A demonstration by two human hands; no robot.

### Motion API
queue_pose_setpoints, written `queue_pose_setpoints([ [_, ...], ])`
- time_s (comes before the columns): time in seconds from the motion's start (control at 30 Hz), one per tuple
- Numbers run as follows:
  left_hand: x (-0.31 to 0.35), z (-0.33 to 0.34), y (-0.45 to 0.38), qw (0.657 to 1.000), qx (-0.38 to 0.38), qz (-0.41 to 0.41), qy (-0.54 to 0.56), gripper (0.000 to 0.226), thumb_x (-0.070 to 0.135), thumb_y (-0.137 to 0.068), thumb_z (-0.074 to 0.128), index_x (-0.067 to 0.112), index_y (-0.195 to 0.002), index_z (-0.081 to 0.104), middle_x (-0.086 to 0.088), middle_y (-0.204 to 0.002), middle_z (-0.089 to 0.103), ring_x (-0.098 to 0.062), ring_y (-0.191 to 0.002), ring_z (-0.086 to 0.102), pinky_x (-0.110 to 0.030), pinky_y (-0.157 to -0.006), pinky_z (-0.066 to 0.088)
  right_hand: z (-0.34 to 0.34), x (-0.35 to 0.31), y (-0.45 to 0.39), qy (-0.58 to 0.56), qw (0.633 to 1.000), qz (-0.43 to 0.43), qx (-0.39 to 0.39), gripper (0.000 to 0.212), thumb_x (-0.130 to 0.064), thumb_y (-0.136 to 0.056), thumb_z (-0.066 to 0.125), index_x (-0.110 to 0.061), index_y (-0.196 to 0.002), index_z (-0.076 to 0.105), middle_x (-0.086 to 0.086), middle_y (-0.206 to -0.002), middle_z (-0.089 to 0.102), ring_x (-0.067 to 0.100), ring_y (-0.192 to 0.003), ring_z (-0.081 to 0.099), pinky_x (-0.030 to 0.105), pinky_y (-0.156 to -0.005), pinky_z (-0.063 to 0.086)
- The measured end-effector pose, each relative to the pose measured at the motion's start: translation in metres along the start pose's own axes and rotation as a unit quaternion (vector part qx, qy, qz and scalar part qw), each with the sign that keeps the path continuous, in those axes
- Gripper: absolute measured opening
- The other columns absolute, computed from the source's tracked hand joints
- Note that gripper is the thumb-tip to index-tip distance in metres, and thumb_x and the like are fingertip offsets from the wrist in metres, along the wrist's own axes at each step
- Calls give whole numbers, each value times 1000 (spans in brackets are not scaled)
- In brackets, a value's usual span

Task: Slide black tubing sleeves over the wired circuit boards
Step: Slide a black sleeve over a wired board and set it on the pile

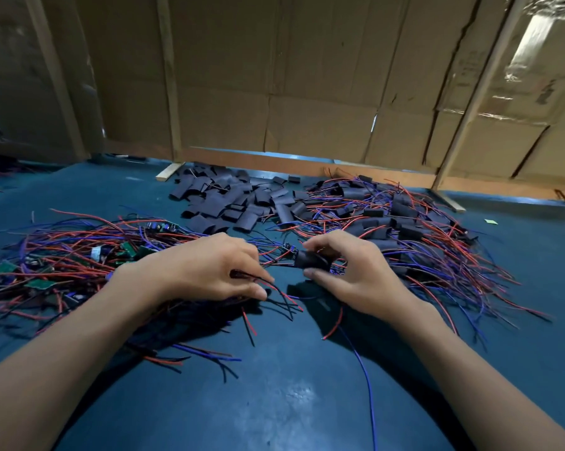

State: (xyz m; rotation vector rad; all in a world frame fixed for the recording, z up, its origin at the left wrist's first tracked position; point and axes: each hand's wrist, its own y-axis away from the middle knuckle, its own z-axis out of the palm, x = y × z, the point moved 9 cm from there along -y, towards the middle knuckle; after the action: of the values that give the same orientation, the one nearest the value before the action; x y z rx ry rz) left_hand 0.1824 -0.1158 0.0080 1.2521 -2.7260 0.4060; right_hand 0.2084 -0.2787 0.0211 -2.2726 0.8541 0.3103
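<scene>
Our right grip [346,271] pinching a black sleeve [310,260], our left grip [216,268] pinching its wires [274,288], above the desk [290,385].

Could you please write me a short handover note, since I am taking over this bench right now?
Left hand pinches the board's wires.
Right hand grips a black sleeve, partly over that board.
Bare boards are piled left, empty sleeves at the back, sleeved ones right.
Left to do: seat this sleeve, then work through the left pile.
</scene>
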Motion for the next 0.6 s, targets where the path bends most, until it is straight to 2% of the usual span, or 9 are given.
queue_pose_setpoints([
  [0.13,15,-8,-3,998,55,34,-16,24,39,-96,64,28,-112,77,12,-93,60,-6,-90,53,-31,-82,46,-8,3,-1,-1,998,-3,55,35,-9,-85,81,-5,-118,70,6,-108,68,19,-98,66,32,-90,52],
  [0.23,21,-19,-1,991,125,38,18,15,24,-100,61,21,-110,72,10,-101,59,-7,-90,59,-28,-80,48,-16,5,1,7,992,-5,128,36,-5,-86,79,-5,-120,70,6,-110,65,14,-101,61,18,-92,46],
  [0.33,21,-19,-4,991,130,8,42,19,17,-102,50,23,-117,61,13,-100,49,-7,-88,55,-29,-79,46,-22,7,6,14,977,3,210,36,0,-85,77,-3,-120,69,10,-109,61,13,-100,59,13,-93,41],
  [0.4,22,-14,-6,993,107,-7,45,30,22,-102,39,24,-126,57,13,-100,40,-5,-86,50,-27,-81,42,-15,2,8,30,973,-17,227,35,5,-85,75,1,-120,68,13,-110,62,18,-104,60,16,-97,42],
  [0.47,26,-11,-6,995,93,-6,21,38,37,-102,32,26,-130,55,14,-98,33,-4,-81,45,-28,-77,40,-5,-5,9,33,976,-56,207,36,4,-87,73,4,-123,66,14,-117,65,19,-110,62,19,-103,42],
  [0.53,30,-11,-7,996,90,-9,-25,46,54,-102,25,28,-125,55,14,-97,31,-8,-75,46,-34,-71,41,1,-8,13,28,978,-91,186,38,-1,-90,70,4,-127,63,8,-124,66,15,-117,62,20,-106,42],
  [0.6,35,-16,-7,990,118,-5,-71,51,57,-103,22,24,-116,58,10,-96,38,-18,-67,49,-37,-59,42,-4,-3,16,8,977,-89,192,40,-5,-92,67,2,-131,61,1,-126,64,8,-119,61,18,-103,43],
])
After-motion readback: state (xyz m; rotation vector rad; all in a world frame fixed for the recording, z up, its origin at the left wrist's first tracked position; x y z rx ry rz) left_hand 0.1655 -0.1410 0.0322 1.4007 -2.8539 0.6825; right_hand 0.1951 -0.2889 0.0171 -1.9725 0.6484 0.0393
